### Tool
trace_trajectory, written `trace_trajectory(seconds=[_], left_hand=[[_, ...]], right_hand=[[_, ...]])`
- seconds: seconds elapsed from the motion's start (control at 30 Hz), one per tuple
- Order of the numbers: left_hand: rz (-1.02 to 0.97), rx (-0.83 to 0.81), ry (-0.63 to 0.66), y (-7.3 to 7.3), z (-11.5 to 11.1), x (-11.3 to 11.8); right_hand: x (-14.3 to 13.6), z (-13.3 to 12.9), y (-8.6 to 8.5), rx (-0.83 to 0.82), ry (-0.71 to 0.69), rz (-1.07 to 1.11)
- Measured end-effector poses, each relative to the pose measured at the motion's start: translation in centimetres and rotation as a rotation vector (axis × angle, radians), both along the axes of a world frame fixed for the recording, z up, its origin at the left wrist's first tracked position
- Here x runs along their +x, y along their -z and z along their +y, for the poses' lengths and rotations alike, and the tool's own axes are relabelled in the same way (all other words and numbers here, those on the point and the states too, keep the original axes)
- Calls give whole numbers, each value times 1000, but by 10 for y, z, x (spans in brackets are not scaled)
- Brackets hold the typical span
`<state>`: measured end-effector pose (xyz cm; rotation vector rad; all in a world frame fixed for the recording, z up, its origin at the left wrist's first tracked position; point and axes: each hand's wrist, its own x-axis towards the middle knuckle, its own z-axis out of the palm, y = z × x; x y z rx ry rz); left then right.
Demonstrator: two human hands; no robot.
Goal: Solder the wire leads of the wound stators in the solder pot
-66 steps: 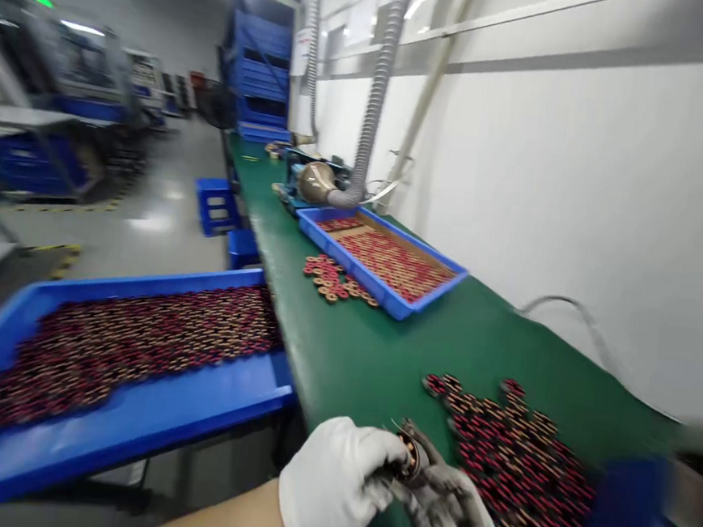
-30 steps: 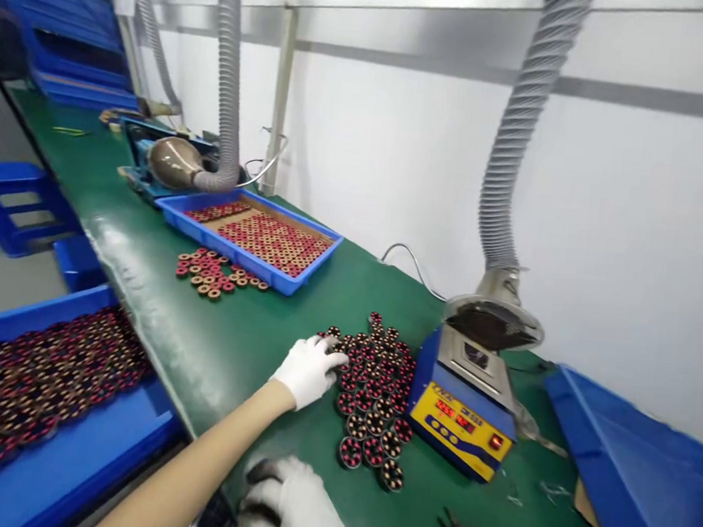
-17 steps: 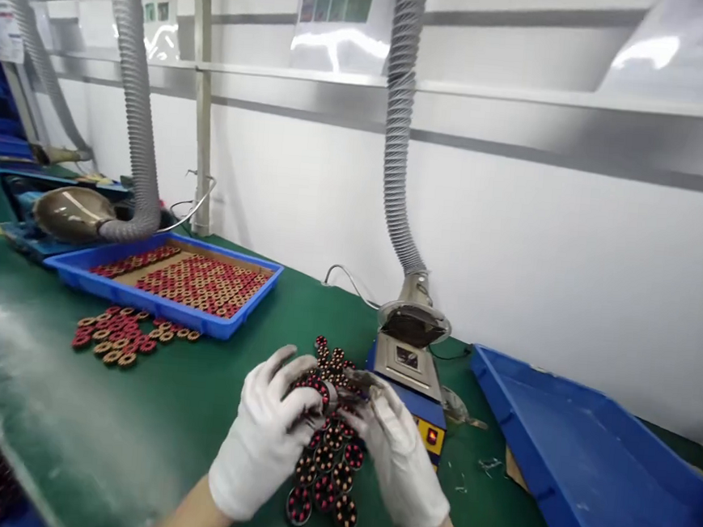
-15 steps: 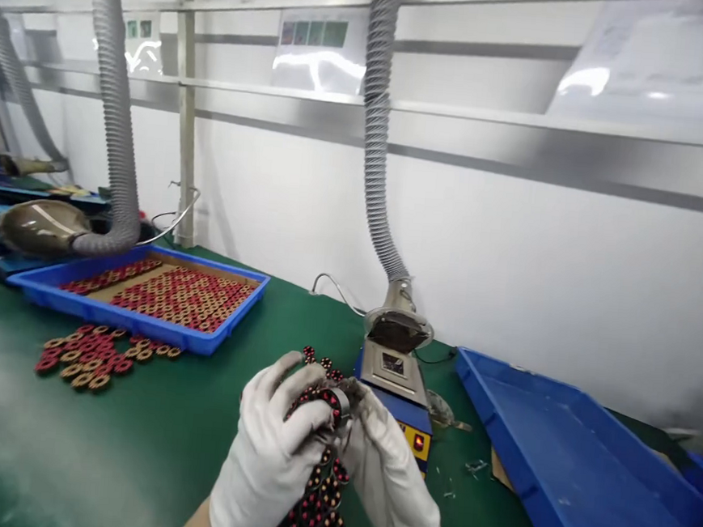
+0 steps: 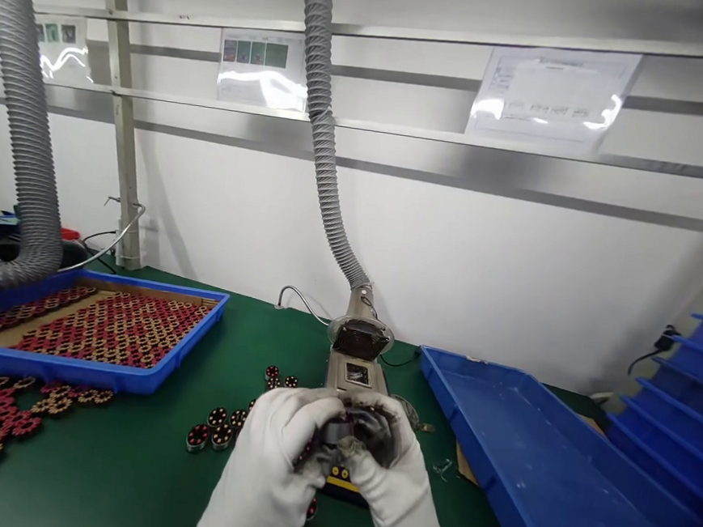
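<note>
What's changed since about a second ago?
The left grip, reaching onto the pile of round parts before, has moved right to meet the right grip, which came forward; both now hold a dark round part. The view turned right. The blue parts tray and the machine stayed put.

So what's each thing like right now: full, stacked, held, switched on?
Dark part: held, mostly hidden
Left hand: gloved, gripping it
Right hand: glove blackened, gripping too
Left tray: holding rows of rings
Right tray: lying face up
Far-right trays: stacked
Middle hose: hanging down
Machine: partly hidden, power unclear
</note>
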<state>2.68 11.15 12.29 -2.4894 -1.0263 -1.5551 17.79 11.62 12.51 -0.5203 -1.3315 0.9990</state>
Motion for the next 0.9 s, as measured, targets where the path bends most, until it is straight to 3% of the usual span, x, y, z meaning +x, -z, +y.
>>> trace_trajectory(seconds=[0.1, 0.23, 0.33, 0.43, 0.53, 0.7, 0.8, 0.9], left_hand=[[2, -53, 66, 2, 4, -4], [72, 66, 77, -2, 3, -6], [126, 186, 21, -6, 2, -4], [137, 210, 12, -8, 0, -3], [109, 210, 15, -7, 0, -6], [91, 226, 13, -6, 0, -6], [82, 242, -31, -5, -1, -3], [70, 247, -67, -4, -1, -3]], right_hand=[[7, 2, 3, 7, -48, -132], [9, 5, 8, 69, 56, -200], [1, 6, 10, -15, 126, -24], [-4, 4, 6, -268, -58, 268], [-1, 0, -3, -311, -135, 335], [-4, 0, 2, -91, 98, -14], [-9, 4, 16, -17, 282, 73], [-3, 6, 25, -50, 451, 349]])
